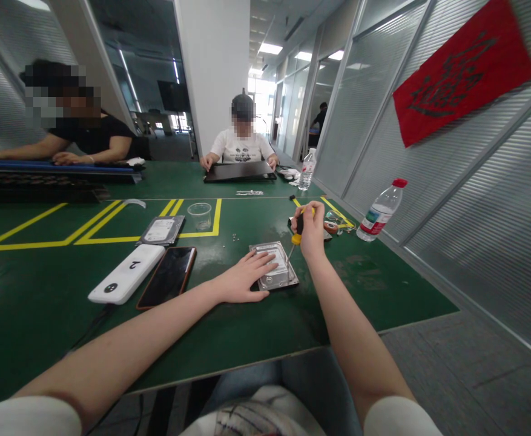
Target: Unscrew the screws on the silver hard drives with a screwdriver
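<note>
A silver hard drive [274, 280] lies flat on the green table in front of me. Across its left part rests my left hand [249, 275], fingers spread and pressed flat on the casing. My right hand [309, 230] is wrapped round the black-and-yellow handle of a screwdriver [296, 239]. The thin shaft slants down to the drive's right side; whether the tip sits in a screw is too small to tell. Several tiny screws or bits [235, 237] lie on the table beyond the drive.
Left of me are a white power bank [126, 274] with a cable, a phone [168, 277], a second hard drive [161, 230] and a clear plastic cup [199, 216]. A water bottle [382, 210] stands at the right edge. Two people work across the table.
</note>
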The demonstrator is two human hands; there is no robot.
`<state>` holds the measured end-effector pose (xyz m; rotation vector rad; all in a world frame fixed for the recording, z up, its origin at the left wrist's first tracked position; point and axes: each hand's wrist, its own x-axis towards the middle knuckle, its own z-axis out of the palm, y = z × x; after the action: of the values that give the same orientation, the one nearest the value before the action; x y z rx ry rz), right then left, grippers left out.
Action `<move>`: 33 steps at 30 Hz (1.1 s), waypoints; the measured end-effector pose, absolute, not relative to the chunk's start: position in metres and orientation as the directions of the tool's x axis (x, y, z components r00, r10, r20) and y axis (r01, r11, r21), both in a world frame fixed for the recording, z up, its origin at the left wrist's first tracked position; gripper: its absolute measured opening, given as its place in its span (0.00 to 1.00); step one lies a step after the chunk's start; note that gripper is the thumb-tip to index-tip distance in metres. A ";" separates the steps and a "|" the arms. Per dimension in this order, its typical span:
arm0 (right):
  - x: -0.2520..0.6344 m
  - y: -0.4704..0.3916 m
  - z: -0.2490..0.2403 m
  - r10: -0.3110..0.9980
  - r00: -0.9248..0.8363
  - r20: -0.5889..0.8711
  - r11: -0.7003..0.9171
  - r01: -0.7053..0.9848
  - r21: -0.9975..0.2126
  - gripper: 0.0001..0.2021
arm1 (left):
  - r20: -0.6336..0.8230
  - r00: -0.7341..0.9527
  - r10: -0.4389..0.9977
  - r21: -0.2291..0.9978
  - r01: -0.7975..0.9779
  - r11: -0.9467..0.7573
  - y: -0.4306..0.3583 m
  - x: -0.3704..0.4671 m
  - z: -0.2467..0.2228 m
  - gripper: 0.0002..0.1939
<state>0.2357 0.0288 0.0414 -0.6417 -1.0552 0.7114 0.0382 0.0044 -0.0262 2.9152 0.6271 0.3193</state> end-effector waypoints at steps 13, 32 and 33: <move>0.235 0.031 0.038 0.792 0.314 0.523 0.598 -0.228 -0.769 0.18 | 0.175 0.892 0.416 0.193 0.383 -0.903 0.004 0.038 -0.025 0.38; 0.232 0.020 0.050 0.679 0.411 0.608 0.675 -0.024 -0.737 0.17 | 0.175 0.892 0.417 0.201 0.383 -0.902 0.005 0.036 -0.026 0.38; 0.233 0.018 0.052 0.639 0.456 0.619 0.703 -0.020 -0.711 0.16 | 0.174 0.891 0.420 0.202 0.385 -0.901 0.005 0.036 -0.026 0.38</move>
<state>0.2325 0.0177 0.0518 -0.6973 -1.0291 0.4495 0.0362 0.0051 -0.0259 2.8956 0.6201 0.3206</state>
